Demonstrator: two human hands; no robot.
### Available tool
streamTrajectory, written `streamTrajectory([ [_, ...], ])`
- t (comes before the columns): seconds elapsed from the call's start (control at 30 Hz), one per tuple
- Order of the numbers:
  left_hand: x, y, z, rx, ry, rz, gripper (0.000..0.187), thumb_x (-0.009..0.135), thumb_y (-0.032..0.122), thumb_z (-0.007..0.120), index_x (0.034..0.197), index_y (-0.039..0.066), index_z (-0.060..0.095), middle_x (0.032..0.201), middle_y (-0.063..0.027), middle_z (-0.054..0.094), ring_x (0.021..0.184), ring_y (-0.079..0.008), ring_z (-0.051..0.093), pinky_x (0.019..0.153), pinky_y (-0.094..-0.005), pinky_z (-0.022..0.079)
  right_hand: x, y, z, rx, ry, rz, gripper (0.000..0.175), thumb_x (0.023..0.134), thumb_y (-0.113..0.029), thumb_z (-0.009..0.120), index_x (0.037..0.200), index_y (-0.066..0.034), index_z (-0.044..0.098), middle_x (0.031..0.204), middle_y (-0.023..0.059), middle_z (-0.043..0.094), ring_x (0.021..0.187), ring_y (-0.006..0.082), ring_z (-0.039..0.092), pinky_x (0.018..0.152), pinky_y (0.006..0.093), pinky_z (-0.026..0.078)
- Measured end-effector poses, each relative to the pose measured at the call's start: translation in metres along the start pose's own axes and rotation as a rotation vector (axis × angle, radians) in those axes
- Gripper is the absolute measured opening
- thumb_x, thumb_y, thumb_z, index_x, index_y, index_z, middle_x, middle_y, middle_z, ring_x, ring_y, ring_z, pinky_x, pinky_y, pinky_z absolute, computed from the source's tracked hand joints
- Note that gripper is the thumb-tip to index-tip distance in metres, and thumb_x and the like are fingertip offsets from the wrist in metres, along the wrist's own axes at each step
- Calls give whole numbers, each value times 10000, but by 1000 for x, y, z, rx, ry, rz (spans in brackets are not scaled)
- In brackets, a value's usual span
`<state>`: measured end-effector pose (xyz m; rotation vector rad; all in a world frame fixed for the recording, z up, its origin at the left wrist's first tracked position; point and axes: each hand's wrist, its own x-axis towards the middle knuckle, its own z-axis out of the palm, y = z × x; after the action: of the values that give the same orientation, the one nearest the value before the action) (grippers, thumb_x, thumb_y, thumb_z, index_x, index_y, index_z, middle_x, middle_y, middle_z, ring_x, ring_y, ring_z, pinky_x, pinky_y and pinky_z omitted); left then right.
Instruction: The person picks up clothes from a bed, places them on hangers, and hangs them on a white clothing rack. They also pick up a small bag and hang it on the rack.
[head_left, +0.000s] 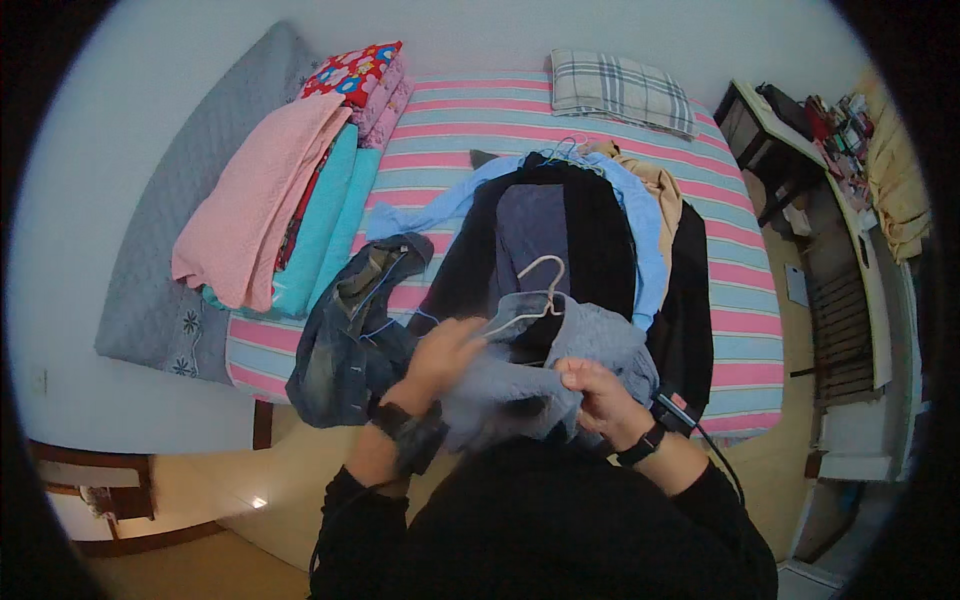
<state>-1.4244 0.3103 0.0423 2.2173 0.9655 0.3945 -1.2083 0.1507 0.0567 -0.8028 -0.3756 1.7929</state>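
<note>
A grey-blue shirt (607, 337) hangs on a white wire hanger (553, 289), its collar around the hanger's hook. My left hand (446, 356), blurred, is at the shirt's left shoulder beside the hanger; whether its fingers grip anything is unclear. My right hand (596, 394) pinches the front edge of the shirt between thumb and fingers. Beyond the shirt lie a black garment (600, 225) with a dark grey-blue panel and a light blue long-sleeved shirt (645, 247). Left of my left hand, a dark denim garment (337, 367) lies over the bed's edge with a blue hanger (379, 289) in it.
Folded pink bedding (247, 202) and turquoise bedding (330, 225) are stacked at the bed's left. A plaid pillow (622, 90) lies at the far side of the striped bed (742, 300). A beige garment (664, 187) lies right of the blue shirt. A cable (720, 450) runs by my right forearm.
</note>
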Motion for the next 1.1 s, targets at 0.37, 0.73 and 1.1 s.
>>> streamTrajectory([
  [0.37, -34, 41, 55, -483, -310, -48, 311, 867, 221, 666, 1130, 62, 617, 1064, -121, 604, 981, -233, 590, 809, -343, 476, 3, 20, -10, -151, 247, 218, 78, 887, -158, 620, 899, -81, 615, 808, -40, 589, 624, 24, 508, 480, 153, 378],
  [0.73, -41, 29, 44, -787, -246, -260, 228, 896, 183, 622, 1014, -9, 659, 870, -51, 621, 828, -130, 577, 752, -279, 460, 8, 14, -19, -436, 113, 77, 305, 925, 44, 484, 1219, -4, 548, 970, 54, 633, 835, 121, 629, 802, 240, 519],
  [1.1, -44, 35, 44, -459, -153, -35, 182, 802, 142, 696, 940, 23, 690, 925, -127, 683, 864, -252, 621, 797, -364, 471, 24, 11, -13, -1711, 329, -730, 179, 776, -111, 708, 955, -101, 722, 931, 89, 598, 907, 251, 547, 787, 312, 433],
])
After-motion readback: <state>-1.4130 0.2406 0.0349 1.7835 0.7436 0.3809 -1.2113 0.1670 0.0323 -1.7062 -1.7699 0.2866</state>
